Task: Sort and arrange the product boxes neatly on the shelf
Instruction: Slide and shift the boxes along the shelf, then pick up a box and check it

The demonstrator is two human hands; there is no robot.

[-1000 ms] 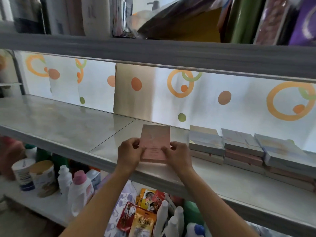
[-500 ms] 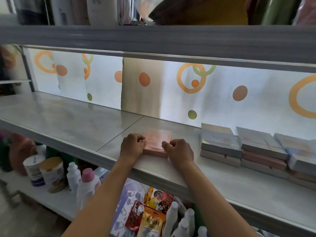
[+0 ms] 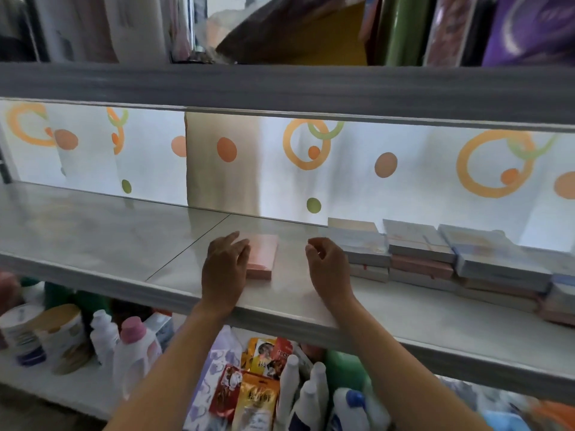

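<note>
Both hands have let go of the pink box [image 3: 260, 256] since half a second ago, when they pinched it at both sides; it now lies flat on the shelf [image 3: 93, 231], near the front edge, just right of the seam between the two shelf panels

Left hand [image 3: 224, 269]: fingers [image 3: 231, 242] straight and slightly spread, released, lying against the left edge of the box. Cannot tell whether they press on it or only touch it. Nothing gripped

Right hand [image 3: 328, 270]: clear of the box, hovering above the shelf between the box and the stacks. Its fingers [image 3: 314, 247] are loosely curled, thumb and forefinger close together, holding nothing

Stacked boxes [image 3: 420, 256] sit to the right along the back of the shelf, in several side-by-side piles of grey-blue and pink cartons, apart from the lone pink one. The nearest pile is just behind the right hand

Lower shelf below: bottles [image 3: 133, 349], tins [image 3: 59, 334], snack packets [image 3: 255, 396]. Upper shelf carries rolled and folded goods, blurred. Backdrop is white sheet with orange and green circles
</note>
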